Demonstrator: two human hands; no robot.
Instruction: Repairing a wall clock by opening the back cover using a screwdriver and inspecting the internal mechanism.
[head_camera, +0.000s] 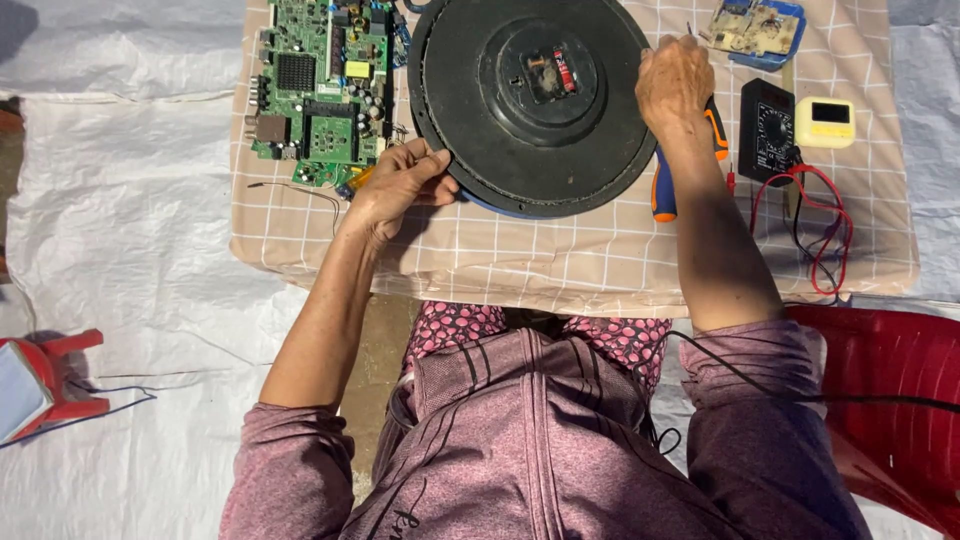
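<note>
A low worktop (300, 250) covered with a beige checked cloth sits on white plastic sheeting (130, 200) spread over the ground, seen from above the seated person's lap. In the middle of the worktop lies a large round black wall clock (530, 100), back side up, with its small movement box (550, 75) at the centre. The left hand (400, 185) grips the clock's lower left rim, fingers curled shut on the edge with the thumb on top. The right hand (675, 85) rests at the right rim, fingers closed around an orange and blue screwdriver (665, 185) whose handle hangs down beside the clock; its tip points up past the hand. The clock looks like a rigid, fairly light plastic shell, probably with a glass or clear face underneath, so it should be treated as breakable; the raised rim seems the safest place to hold, away from the movement. To the left, just beside the clock, lies a green circuit board (325, 85). To the right are a black multimeter (768, 130) with red and black leads (825, 230), a small yellow device (825, 122), and a blue tray (760, 30) holding a small board. The clock's near edge is close to the front of the worktop, leaving only a narrow bare strip there. A red plastic chair (890, 400) stands at lower right, and a red object (45, 385) at far left.
</note>
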